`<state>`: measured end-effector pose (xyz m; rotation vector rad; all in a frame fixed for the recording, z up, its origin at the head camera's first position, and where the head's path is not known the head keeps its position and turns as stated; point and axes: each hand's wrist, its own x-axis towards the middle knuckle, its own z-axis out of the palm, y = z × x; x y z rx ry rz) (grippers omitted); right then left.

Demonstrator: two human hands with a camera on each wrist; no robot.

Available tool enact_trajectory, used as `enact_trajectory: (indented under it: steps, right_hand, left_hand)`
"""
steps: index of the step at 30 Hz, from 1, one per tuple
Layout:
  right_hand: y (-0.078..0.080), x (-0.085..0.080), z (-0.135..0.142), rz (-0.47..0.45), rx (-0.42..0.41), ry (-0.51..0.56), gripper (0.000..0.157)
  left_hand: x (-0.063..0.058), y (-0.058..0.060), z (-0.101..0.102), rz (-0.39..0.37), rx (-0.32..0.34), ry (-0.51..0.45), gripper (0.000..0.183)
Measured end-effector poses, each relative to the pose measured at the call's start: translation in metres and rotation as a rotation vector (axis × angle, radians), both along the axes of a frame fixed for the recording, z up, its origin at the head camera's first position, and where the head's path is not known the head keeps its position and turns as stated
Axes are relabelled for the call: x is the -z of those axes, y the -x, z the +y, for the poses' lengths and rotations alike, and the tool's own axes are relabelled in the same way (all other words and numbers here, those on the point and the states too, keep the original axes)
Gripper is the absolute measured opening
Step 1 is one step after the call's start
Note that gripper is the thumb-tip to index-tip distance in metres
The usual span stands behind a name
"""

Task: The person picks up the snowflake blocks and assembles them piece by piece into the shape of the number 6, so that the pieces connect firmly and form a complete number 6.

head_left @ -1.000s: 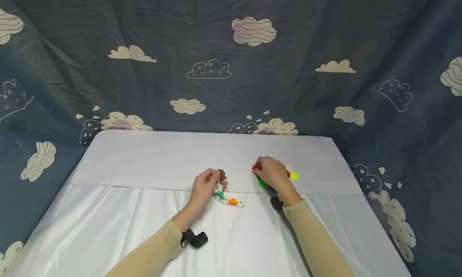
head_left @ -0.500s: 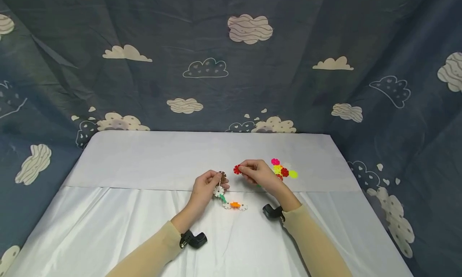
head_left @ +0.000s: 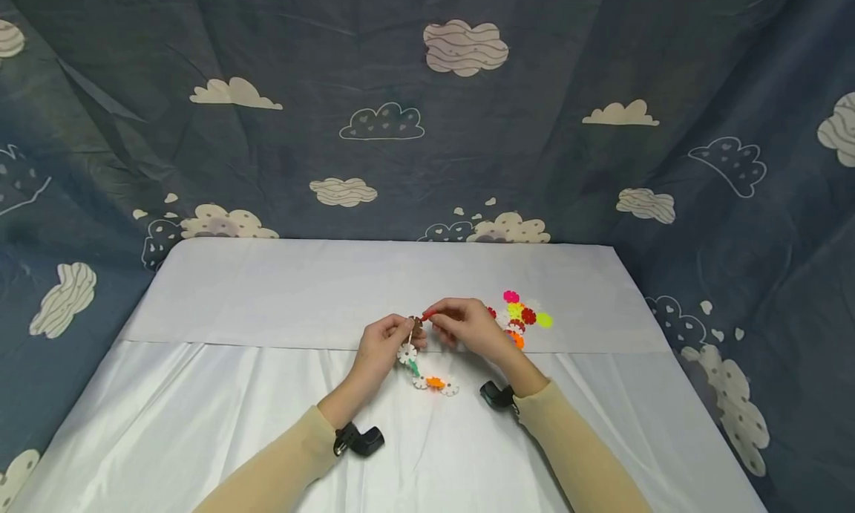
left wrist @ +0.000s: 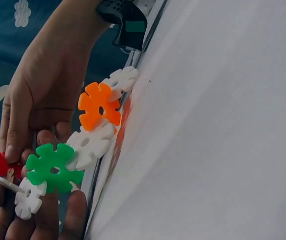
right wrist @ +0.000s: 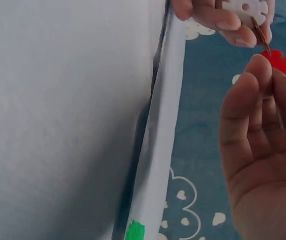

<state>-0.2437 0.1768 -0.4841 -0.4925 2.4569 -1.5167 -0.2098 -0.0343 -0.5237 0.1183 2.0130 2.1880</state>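
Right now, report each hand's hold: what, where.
Right hand: a red flower-shaped plastic disc, pinched by its edge. Left hand: a multicoloured chain of flower discs, near its brown end.

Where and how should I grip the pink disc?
I'd pinch the pink disc by its far rim, coming down from the far side, once the right hand is free of the red disc. The yellow disc crowds its near edge, while the far rim looks open. It appears to lie nearly flat, so that rim may need tipping up first.

Curtained-off indoor setup: cloud-print fabric [head_left: 508, 157] around white-covered table [head_left: 280, 290].
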Motion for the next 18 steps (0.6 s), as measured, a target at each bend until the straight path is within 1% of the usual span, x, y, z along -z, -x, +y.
enact_trajectory:
  steps: [2, 5, 8, 10, 12, 13, 15, 17, 18]
  right_hand:
    - [-0.001, 0.0, -0.002, 0.089, -0.001, -0.04, 0.015]
    - [-0.003, 0.0, -0.005, 0.224, -0.016, -0.091, 0.014]
    - [-0.005, 0.0, -0.008, 0.375, -0.048, -0.145, 0.014]
    - [-0.007, 0.0, -0.009, 0.457, -0.061, -0.182, 0.014]
    - [-0.008, 0.0, -0.01, 0.52, -0.064, -0.208, 0.015]
    - [-0.008, 0.001, -0.011, 0.539, -0.063, -0.22, 0.016]
    - [-0.008, 0.001, -0.011, 0.546, -0.063, -0.235, 0.019]
    - [-0.007, 0.001, -0.011, 0.532, -0.071, -0.251, 0.026]
    - [-0.006, 0.0, -0.011, 0.511, -0.072, -0.267, 0.03]
  left_hand:
    - [0.0, 0.0, 0.0, 0.01, -0.009, 0.024, 0.028]
    - [0.0, -0.001, 0.001, 0.013, -0.01, 0.031, 0.029]
    - [0.0, -0.001, 0.001, 0.011, -0.01, 0.024, 0.029]
    - [0.0, -0.001, 0.002, 0.008, -0.012, 0.027, 0.028]
    - [0.001, -0.001, 0.002, 0.007, -0.02, 0.04, 0.028]
    - [0.001, -0.001, 0.003, 0.006, -0.026, 0.059, 0.028]
    - [0.001, -0.001, 0.003, 0.001, -0.02, 0.071, 0.028]
    - [0.001, 0.0, 0.003, -0.016, 0.0, 0.047, 0.025]
    - [0.001, 0.0, 0.003, -0.027, 0.014, 0.031, 0.025]
